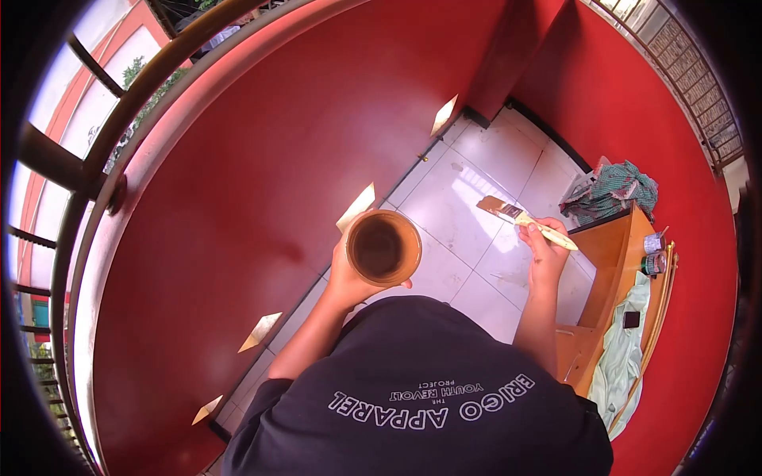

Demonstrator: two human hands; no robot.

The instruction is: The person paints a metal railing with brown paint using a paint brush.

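My left hand (343, 278) is wrapped round a brown cup (413, 247), whose round opening faces up towards me. Dark brown liquid, perhaps paint, shows inside it. In my right hand (541, 247) is a paintbrush (548, 232), gripped by its pale yellow handle. Its bristles (492, 205) are coated brown and point up and to the left, over the floor and apart from the cup. Both hands are in front of my body, the brush well to the right of the cup.
A red wall (214, 182) curves along the left, with a metal railing (87, 170) above it. White tiles (444, 262) cover the floor. At right stands a wooden cabinet (611, 246) with small containers (654, 263), a pale cloth (619, 365) and a crumpled green cloth (615, 192) near it.
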